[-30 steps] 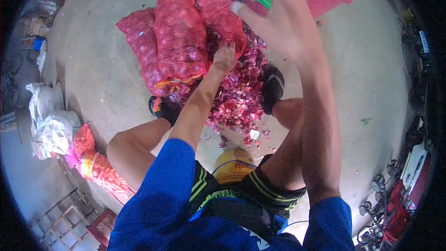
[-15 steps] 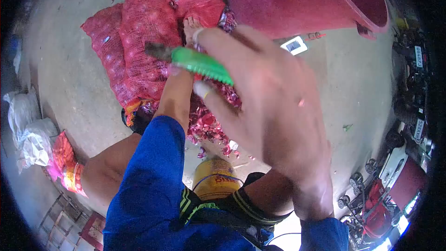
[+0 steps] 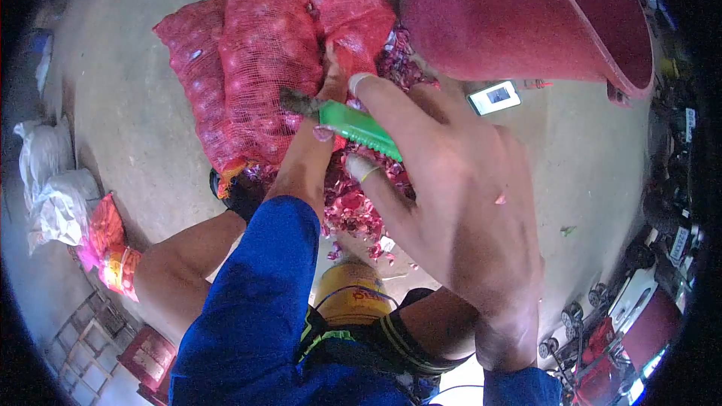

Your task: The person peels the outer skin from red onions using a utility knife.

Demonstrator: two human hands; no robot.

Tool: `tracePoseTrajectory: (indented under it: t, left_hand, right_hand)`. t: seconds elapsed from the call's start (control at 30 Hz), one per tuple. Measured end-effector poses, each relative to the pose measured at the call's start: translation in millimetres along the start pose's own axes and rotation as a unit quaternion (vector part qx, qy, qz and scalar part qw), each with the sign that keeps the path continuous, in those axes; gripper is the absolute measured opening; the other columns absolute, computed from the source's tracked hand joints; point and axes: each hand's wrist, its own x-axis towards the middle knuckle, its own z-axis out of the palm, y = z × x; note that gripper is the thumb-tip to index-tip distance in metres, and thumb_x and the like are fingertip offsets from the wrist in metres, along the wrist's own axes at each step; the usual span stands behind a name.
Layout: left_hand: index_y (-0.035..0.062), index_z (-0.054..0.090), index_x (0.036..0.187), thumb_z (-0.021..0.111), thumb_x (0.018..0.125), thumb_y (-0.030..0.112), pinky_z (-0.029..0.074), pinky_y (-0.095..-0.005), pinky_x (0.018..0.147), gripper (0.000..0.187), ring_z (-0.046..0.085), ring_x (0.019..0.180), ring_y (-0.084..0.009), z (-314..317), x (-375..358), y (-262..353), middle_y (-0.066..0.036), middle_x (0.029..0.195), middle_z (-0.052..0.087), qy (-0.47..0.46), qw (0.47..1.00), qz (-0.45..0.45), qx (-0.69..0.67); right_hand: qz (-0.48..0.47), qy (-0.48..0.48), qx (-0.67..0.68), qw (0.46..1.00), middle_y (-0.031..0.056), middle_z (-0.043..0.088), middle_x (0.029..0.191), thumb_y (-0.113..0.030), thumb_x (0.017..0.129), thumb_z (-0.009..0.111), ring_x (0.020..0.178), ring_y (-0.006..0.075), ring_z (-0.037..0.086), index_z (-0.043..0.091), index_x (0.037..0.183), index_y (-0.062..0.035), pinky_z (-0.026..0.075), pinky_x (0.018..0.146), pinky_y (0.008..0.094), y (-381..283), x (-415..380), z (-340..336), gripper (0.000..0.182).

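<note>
My right hand (image 3: 474, 188) is close to the camera, its fingers closed around the green handle of a knife (image 3: 353, 124). The knife's short dark blade points left. Pale wraps cover the tips of my thumb and forefinger. Beyond it my left hand (image 3: 335, 68) reaches to a small red mesh bag (image 3: 359, 11); its fingers are mostly hidden, so its grip does not show. Two larger mesh bags of red onions, the nearer one (image 3: 271, 53) and another (image 3: 199, 75), lie just left of that hand. Purple-red onion skins (image 3: 353, 207) are strewn under my arms.
A large dark-red tub (image 3: 496, 22) lies tilted at the upper right, with a phone (image 3: 494, 98) on the floor by it. A yellow bucket (image 3: 353, 289) is between my legs. White sacks (image 3: 64, 207) lie at left; a stroller (image 3: 602, 338) stands lower right.
The whole view has shifted, so the bags, tub and phone appear farther right and slightly lower. My right hand still grips the knife, and my left arm still reaches to the small bag.
</note>
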Motion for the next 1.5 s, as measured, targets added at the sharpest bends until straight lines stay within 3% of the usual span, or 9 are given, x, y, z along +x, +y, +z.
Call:
tracePoseTrajectory:
  t: [0.27,0.4,0.47,0.6,0.83,0.9,1.0,1.33,1.5]
  left_hand:
    - [0.0097,0.033,0.162,0.051,0.108,0.041,0.043,-0.0465,0.117,0.066,0.058,0.136,-0.0378,-59,-53,37,-0.024,0.148,0.059,0.018,0.993,0.114,-0.005]
    - [0.0102,0.029,0.165,0.051,0.109,0.044,0.042,-0.046,0.117,0.069,0.057,0.138,-0.0376,-144,-164,40,-0.024,0.149,0.058,-0.047,0.973,0.199,-0.105]
    - [0.0089,0.039,0.16,0.069,0.103,0.031,0.047,-0.0407,0.113,0.069,0.061,0.131,-0.0278,-234,-261,59,-0.016,0.143,0.063,-0.012,0.861,0.245,-0.445]
    - [0.0106,0.05,0.153,0.077,0.095,0.006,0.045,-0.0386,0.116,0.064,0.055,0.135,-0.0176,-299,-381,63,-0.005,0.147,0.057,0.104,0.808,0.237,-0.529]
    - [0.0079,0.053,0.144,0.08,0.088,-0.004,0.054,-0.0354,0.104,0.064,0.065,0.121,-0.0192,-289,-478,63,-0.007,0.133,0.065,0.276,0.536,0.211,-0.77]
    - [0.0078,0.054,0.142,0.08,0.087,-0.004,0.055,-0.0356,0.103,0.062,0.066,0.12,-0.019,-278,-481,63,-0.007,0.131,0.066,0.302,0.526,0.199,-0.77]
    - [0.0076,0.055,0.137,0.082,0.085,-0.005,0.056,-0.0361,0.101,0.059,0.066,0.117,-0.0184,-271,-485,71,-0.007,0.125,0.067,0.336,0.545,0.161,-0.751]
    - [0.0053,0.058,0.124,0.084,0.083,-0.005,0.056,-0.0341,0.097,0.05,0.067,0.11,-0.0166,-282,-468,68,-0.005,0.119,0.067,0.316,0.572,0.166,-0.739]
    - [0.0055,0.059,0.127,0.092,0.075,0.0,0.057,-0.0331,0.095,0.061,0.067,0.109,-0.0155,-289,-454,66,-0.005,0.117,0.069,0.415,0.622,0.12,-0.653]
  right_hand:
    - [-0.061,0.002,0.016,0.998,0.0256,0.07,0.103,-0.017,0.094,0.072,0.088,0.0448,0.07,0.066,0.13,-0.0057,0.054,0.073,0.0515,4,-19,5,0.038]
    - [-0.037,0.068,0.092,0.993,0.0176,0.068,0.083,-0.015,0.102,0.056,0.075,0.0275,0.071,0.063,0.135,-0.003,0.055,0.071,0.0404,0,-22,-7,0.035]
    - [-0.058,0.111,0.181,0.976,0.0111,0.067,0.089,-0.016,0.105,0.053,0.077,0.0176,0.068,0.056,0.141,0.0011,0.055,0.073,0.0337,1,-31,-8,0.04]
    - [-0.062,0.143,0.327,0.932,0.0165,0.071,0.089,-0.016,0.107,0.052,0.077,0.0278,0.073,0.058,0.138,0.0004,0.055,0.075,0.0417,-18,-58,0,0.036]
    - [-0.133,0.073,0.412,0.898,0.004,0.065,0.102,-0.016,0.105,0.063,0.089,0.0111,0.062,0.059,0.136,0.0007,0.052,0.08,0.0296,-50,-77,41,0.036]
    - [-0.097,0.044,0.41,0.906,0.0014,0.063,0.103,-0.022,0.098,0.077,0.094,0.0086,0.057,0.062,0.125,-0.0011,0.048,0.082,0.0264,-68,-83,44,0.037]
    - [-0.197,0.121,0.433,0.871,-0.0006,0.063,0.1,-0.023,0.098,0.079,0.091,0.0094,0.057,0.064,0.119,-0.0018,0.049,0.08,0.0275,-83,-77,80,0.033]
    - [-0.195,0.25,0.404,0.858,0.006,0.069,0.083,-0.015,0.097,0.074,0.075,0.0116,0.058,0.064,0.103,0.0013,0.05,0.07,0.0346,-91,-51,94,0.02]
    - [-0.178,0.206,0.386,0.881,0.0121,0.072,0.101,-0.023,0.092,0.082,0.089,0.02,0.069,0.063,0.125,0.0003,0.056,0.083,0.0377,-92,-46,83,0.045]
